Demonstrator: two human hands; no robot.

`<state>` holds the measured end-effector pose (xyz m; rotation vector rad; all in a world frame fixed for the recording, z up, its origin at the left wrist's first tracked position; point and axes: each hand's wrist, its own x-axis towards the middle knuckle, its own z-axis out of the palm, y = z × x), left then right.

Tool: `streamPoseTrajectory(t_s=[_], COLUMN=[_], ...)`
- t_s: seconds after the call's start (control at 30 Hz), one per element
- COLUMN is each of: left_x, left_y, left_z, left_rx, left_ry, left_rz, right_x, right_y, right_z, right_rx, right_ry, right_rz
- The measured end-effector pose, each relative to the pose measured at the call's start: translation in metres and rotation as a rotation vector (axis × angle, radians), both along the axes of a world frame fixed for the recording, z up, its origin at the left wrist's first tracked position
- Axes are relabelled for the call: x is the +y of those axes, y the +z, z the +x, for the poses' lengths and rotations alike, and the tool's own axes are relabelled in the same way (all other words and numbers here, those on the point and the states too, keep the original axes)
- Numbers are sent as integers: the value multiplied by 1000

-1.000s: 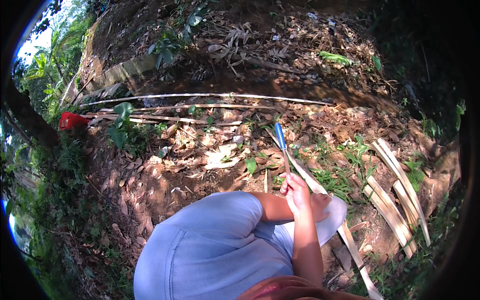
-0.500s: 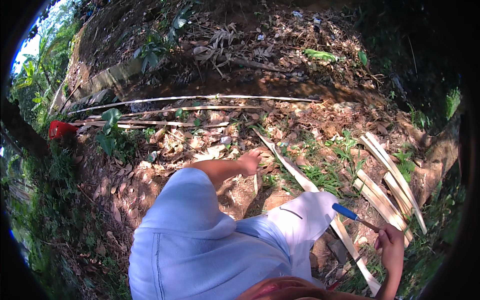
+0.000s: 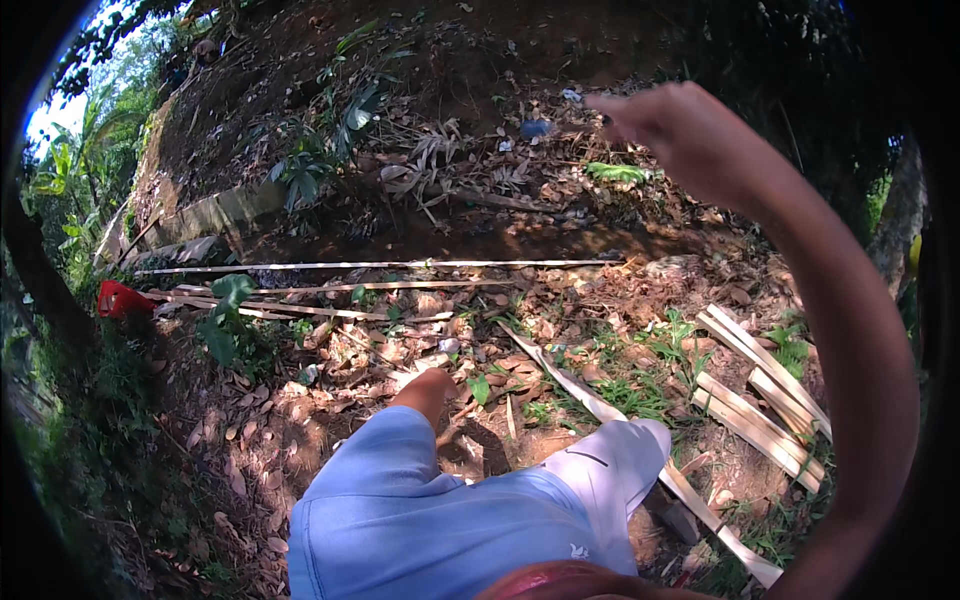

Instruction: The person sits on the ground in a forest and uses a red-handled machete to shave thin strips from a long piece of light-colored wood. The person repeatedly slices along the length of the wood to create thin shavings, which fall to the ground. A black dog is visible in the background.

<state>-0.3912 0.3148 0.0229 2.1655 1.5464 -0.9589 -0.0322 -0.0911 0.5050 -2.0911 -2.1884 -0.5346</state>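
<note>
My right arm reaches up across the right side, with my right hand [image 3: 655, 125] curled closed high in view. Beside its fingertips is a blurred blue handle [image 3: 535, 128] of a tool; its shaft does not show clearly. My left hand [image 3: 440, 386] is low, just past the blue sleeve and foreshortened, its fingers hidden. To its right, a long pale split strip [image 3: 562, 374] lies slanted on the ground and passes by my white-clad knee [image 3: 625, 452].
Short pale split pieces [image 3: 755, 430] lie in a stack at right. Long thin strips [image 3: 400, 265] stretch across the ground ahead. A red container [image 3: 122, 300] stands at far left. Leaf litter, green plants [image 3: 230, 320] and a dark grey slab [image 3: 675, 513] surround me.
My right hand has swung from low right to high in view, the blue handle moving up with it. My left hand has drawn back toward me. The view has tilted upward.
</note>
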Motion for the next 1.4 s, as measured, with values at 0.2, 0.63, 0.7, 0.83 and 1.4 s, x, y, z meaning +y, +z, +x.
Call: streamPoseTrajectory(t_s=[0.2,0.63,0.7,0.83,1.4], left_x=[27,68,59,47,4], left_y=[-31,-93,-87,-72,-35], left_z=[89,68,82,84,106], left_rx=[-99,87,101,86,97], left_ry=[-398,-556,-532,-511,-605], left_rz=[-100,-110,-108,-149,-102], right_x=[54,-175,-190,-188,-172], right_y=[78,-25,-33,-45,-60], right_z=[24,150,152,147,117], right_rx=[-278,-238,-223,-128,-156], right_ry=[-82,-494,-566,-603,-621], right_rz=[563,552,511,527,518])
